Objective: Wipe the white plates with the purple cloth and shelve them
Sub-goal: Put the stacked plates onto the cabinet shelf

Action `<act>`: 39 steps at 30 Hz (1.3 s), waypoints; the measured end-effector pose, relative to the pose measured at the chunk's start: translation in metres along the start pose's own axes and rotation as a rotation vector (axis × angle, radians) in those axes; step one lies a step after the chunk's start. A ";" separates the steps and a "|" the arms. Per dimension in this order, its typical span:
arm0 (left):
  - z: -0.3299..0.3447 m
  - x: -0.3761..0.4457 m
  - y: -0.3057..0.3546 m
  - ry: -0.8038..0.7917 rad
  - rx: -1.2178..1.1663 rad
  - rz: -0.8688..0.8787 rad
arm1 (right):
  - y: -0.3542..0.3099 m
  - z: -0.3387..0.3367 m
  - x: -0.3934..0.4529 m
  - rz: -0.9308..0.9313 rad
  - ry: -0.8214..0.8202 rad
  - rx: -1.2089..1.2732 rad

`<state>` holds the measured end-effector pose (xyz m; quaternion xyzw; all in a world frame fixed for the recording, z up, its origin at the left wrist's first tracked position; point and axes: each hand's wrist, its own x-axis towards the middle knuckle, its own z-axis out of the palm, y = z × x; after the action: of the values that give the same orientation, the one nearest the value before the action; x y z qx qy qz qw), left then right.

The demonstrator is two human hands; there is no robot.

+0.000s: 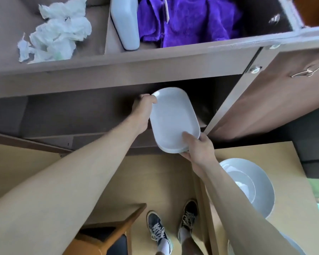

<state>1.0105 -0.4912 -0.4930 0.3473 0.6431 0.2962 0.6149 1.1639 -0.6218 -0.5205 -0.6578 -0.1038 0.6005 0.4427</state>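
A small stack of white oblong plates is held at the mouth of the dark lower shelf of a wooden cabinet. My left hand grips the stack's far left rim, thumb over the edge. My right hand holds the near end, thumb on top and fingers underneath. The purple cloth lies crumpled on the cabinet top, beside one white oblong plate standing on its edge.
Crumpled white paper towels lie on the cabinet top at left. The cabinet door hangs open at right. Round white plates are stacked on a low table at right. A wooden chair stands near my feet.
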 end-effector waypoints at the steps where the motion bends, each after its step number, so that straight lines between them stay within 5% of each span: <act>1: 0.001 0.011 -0.003 -0.004 0.025 -0.006 | -0.002 0.002 0.004 0.005 0.022 0.011; 10: 0.013 -0.050 -0.040 0.267 0.273 0.062 | -0.017 0.016 0.017 0.092 0.133 0.031; 18: 0.016 -0.042 -0.058 0.198 0.442 0.150 | -0.011 0.020 0.026 -0.083 0.171 -0.092; 23: 0.013 -0.019 -0.043 0.216 0.359 0.275 | -0.024 0.041 0.033 -0.187 0.200 -0.094; 33: 0.021 -0.024 -0.033 0.336 0.129 0.116 | -0.031 0.025 0.021 -0.101 0.044 -0.104; 39: 0.024 -0.126 -0.088 0.108 0.240 0.029 | 0.021 -0.026 -0.054 -0.081 0.067 -0.162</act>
<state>1.0279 -0.6459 -0.4924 0.4111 0.7011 0.2443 0.5290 1.1643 -0.6825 -0.5005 -0.7062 -0.1636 0.5496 0.4153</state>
